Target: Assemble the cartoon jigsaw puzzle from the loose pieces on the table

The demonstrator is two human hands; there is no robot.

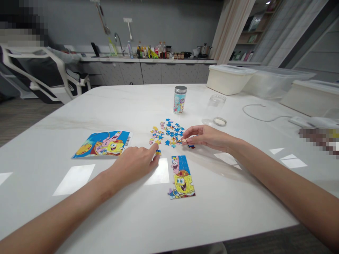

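Note:
A partly joined jigsaw puzzle [183, 178], showing a yellow sponge figure and a pink starfish figure, lies flat near the table's front. Beyond it spreads a loose cluster of jigsaw pieces [174, 134], mostly blue with some yellow and pink. My left hand [137, 162] is left of the joined part, its index finger and thumb closed around a small blue and yellow puzzle piece [158, 152]. At the cluster's right side, my right hand [205, 137] pinches a pale puzzle piece [184, 140] between thumb and fingertips. A dark blue and red piece [191, 146] shows under that hand.
A picture sheet [103, 144] lies at left. Behind the pieces stands a printed jar [179, 100] with a metal lid. Farther right are a clear jar [215, 106], a ring-shaped lid [219, 121], a cable [249, 111] and storage boxes [229, 79].

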